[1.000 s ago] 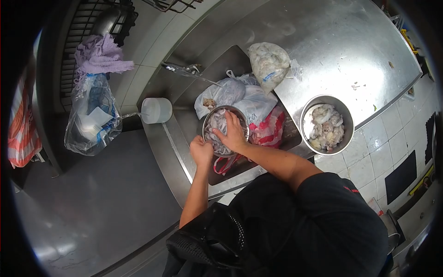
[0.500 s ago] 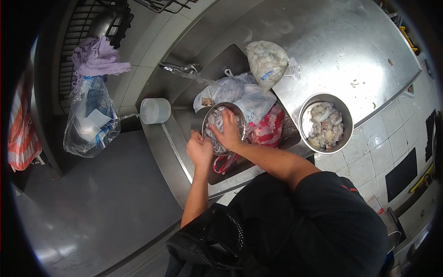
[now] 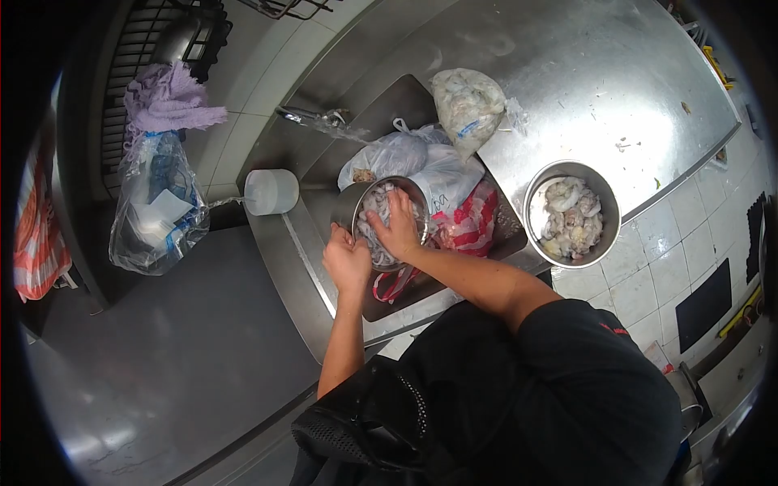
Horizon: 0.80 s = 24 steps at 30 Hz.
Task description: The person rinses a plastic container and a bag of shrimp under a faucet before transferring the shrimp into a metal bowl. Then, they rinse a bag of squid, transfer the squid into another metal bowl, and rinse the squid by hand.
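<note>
Over the sink, a round metal bowl (image 3: 424,212) holds pale, wet seafood pieces (image 3: 374,202) that look like squid. My left hand (image 3: 347,257) is closed on the bowl's near-left rim, its fingertips partly hidden. Lying on the pieces inside, my right hand (image 3: 395,228) has its fingers stretched out and covers part of them. Beneath and behind the bowl are white plastic bags (image 3: 442,174) and a red-and-white bag (image 3: 474,223). A running tap (image 3: 312,119) sends water toward those bags.
To the right, a second metal pot (image 3: 531,215) contains similar seafood pieces (image 3: 574,215). A filled clear bag (image 3: 468,105) rests at the sink's edge by the steel counter (image 3: 600,89). A translucent plastic container (image 3: 271,192) stands left of the sink (image 3: 405,89); a clear bag (image 3: 158,215) hangs further left.
The bowl and my left hand have shifted very slightly left. My right hand stays flat on the seafood inside, with little visible movement.
</note>
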{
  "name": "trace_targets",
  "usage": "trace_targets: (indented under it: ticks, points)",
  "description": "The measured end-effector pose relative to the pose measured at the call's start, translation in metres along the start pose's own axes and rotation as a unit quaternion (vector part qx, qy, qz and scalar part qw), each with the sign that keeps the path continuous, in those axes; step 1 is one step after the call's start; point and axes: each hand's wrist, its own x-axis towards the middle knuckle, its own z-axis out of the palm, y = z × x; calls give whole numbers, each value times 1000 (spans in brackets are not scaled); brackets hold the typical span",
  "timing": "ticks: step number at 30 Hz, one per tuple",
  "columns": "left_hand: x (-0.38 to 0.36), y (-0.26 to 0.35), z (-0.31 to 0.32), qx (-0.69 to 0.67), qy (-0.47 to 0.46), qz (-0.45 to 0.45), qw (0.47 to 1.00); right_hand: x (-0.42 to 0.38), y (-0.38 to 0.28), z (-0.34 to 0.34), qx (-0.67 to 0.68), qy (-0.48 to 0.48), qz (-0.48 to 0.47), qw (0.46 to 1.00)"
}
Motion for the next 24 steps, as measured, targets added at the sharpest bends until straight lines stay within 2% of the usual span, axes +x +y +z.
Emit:
trace_targets:
  ticks: [3,5,9,14,18,22,24]
  points:
    - [0,-4,-2,-2,21,28,999,2,-2,3,0,24,-17,1000]
    - [1,-4,-6,-3,-6,-28,1000,2,-3,2,-6,15,-19,1000]
    - [-2,0,-8,21,-7,-36,999,0,-8,3,-2,9,-17,1000]
    - [-4,9,-10,22,-6,-6,1000,-5,-8,4,12,-10,4,1000]
    - [-4,15,-12,12,-14,10,1000,-6,-9,7,16,16,22,1000]
    - [-3,19,-14,27,18,63,998,0,-13,8,26,-1,44,999]
    - [-1,21,-12,21,37,88,995,2,-15,13,18,26,36,999]
